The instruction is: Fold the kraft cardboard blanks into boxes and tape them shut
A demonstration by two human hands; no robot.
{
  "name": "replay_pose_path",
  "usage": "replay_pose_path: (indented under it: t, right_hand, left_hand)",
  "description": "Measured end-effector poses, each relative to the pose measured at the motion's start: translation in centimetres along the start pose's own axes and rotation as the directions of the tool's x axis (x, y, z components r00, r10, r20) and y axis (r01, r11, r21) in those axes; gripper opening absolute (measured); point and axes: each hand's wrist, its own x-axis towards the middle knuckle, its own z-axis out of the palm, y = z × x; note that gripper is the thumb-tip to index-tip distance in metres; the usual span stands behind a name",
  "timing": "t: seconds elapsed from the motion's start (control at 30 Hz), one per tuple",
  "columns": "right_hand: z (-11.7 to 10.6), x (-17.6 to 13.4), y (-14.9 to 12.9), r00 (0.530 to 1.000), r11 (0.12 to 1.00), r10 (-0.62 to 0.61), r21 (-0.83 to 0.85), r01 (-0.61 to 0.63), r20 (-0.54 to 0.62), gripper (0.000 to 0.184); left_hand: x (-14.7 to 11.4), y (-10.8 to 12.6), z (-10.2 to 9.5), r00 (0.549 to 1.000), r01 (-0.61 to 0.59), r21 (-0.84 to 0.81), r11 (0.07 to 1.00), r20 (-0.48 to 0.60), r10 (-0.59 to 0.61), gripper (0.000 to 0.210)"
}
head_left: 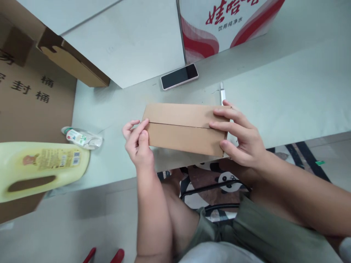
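Note:
Between my two hands is a brown cardboard box (181,140), with a dark seam running along its length where two flaps meet. My left hand (139,142) grips the box's left end, thumb and fingers pressed at the edge. At the other end, my right hand (241,135) holds the box with fingers on top and the thumb at the near corner. Just beyond my right fingertips lies a slim white tool (222,93), partly hidden by the hand; its kind is unclear. A phone (179,76) with a dark screen lies farther back on the table.
On the pale table (287,95), a white box (128,40) and a red-and-white carton (227,25) stand at the back. To the left are a clear plastic bottle (83,138), a large yellow jug (55,164) and a big cardboard carton (33,109).

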Motion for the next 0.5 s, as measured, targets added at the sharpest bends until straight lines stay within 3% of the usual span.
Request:
replay_pose_path:
  t: [0.1, 0.23, 0.37, 0.43, 0.5]
  right_hand:
    - [0.1, 0.0, 0.1, 0.999, 0.999, 0.036, 0.024, -0.037, 0.017, 0.041]
    - [0.4, -0.3, 1.1, 0.984, 0.973, 0.168, 0.173, -0.155, -0.061, 0.070]
    - [1.0, -0.7, 3.3, 0.884, 0.879, 0.441, 0.273, -0.391, -0.157, 0.064]
    - [1.5, -0.8, 4.0, 0.843, 0.800, 0.536, 0.342, -0.492, -0.042, 0.057]
    - [2.0, -0.8, 4.0, 0.844, 0.725, 0.492, 0.435, -0.533, 0.214, 0.057]
  left_hand:
    - [0.1, 0.2, -0.2, 1.000, -0.008, 0.038, 0.999, -0.006, 0.008, 0.024]
    - [0.2, 0.3, -0.2, 0.998, 0.016, 0.023, 1.000, -0.055, -0.015, 0.023]
    - [0.8, 0.0, -0.8, 0.972, 0.148, -0.157, 0.976, -0.157, -0.173, 0.022]
    - [1.3, -0.5, -1.3, 0.923, 0.255, -0.313, 0.915, -0.203, -0.326, 0.022]
    - [1.7, -1.0, -1.6, 0.864, 0.325, -0.436, 0.839, -0.225, -0.451, 0.023]
